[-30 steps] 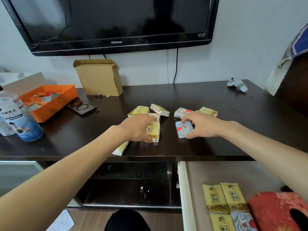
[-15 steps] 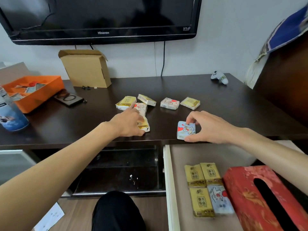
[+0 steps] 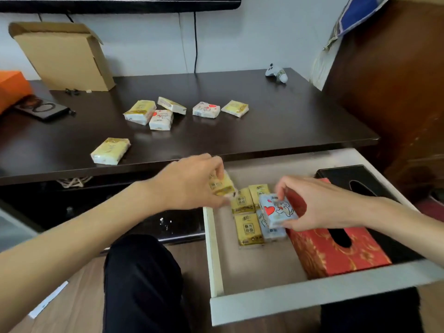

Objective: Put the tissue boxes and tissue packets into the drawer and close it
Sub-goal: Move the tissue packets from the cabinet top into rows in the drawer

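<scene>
Packets on the table, packets and boxes in the drawer

Six packets are left on the table (image 3: 276, 121): one (image 3: 111, 150) near its front edge, five (image 3: 185, 111) behind it toward the middle. In the drawer (image 3: 312, 301), four packets (image 3: 248, 230) are laid beside its left wall, with two tissue boxes (image 3: 336, 251) along the right.

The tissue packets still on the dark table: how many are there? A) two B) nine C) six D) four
C: six packets lie on the table, five in a loose group near the back and one alone by the front edge.
</scene>
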